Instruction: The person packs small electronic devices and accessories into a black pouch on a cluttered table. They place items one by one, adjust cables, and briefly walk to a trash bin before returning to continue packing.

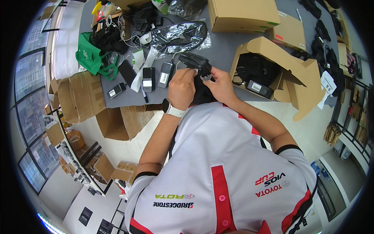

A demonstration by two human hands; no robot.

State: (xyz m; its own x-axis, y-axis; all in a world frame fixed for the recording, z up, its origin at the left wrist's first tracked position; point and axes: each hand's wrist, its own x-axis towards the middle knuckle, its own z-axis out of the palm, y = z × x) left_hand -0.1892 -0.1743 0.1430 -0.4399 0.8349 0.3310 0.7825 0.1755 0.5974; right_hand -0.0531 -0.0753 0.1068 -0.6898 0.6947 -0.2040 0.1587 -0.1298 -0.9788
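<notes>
At the near edge of the grey table [222,44], my left hand [182,87] and my right hand [220,84] hold a black plastic device [194,60] between them, with a small clear round part at its near end. Black fabric [203,92] hangs beneath it, between the hands and my shirt. A cable runs from the device's left side towards a black handheld unit with a label [165,74]. Left of that lies a second black unit [148,79], beside a marker pen [144,94]. The exact finger contacts are partly hidden.
An open cardboard box [298,67] at the right holds black fabric and a labelled black unit [259,89]. Closed cartons [244,14] stand behind. A plastic-wrapped black item [179,36], a green bag [89,55] and a small black unit [116,90] lie at the left.
</notes>
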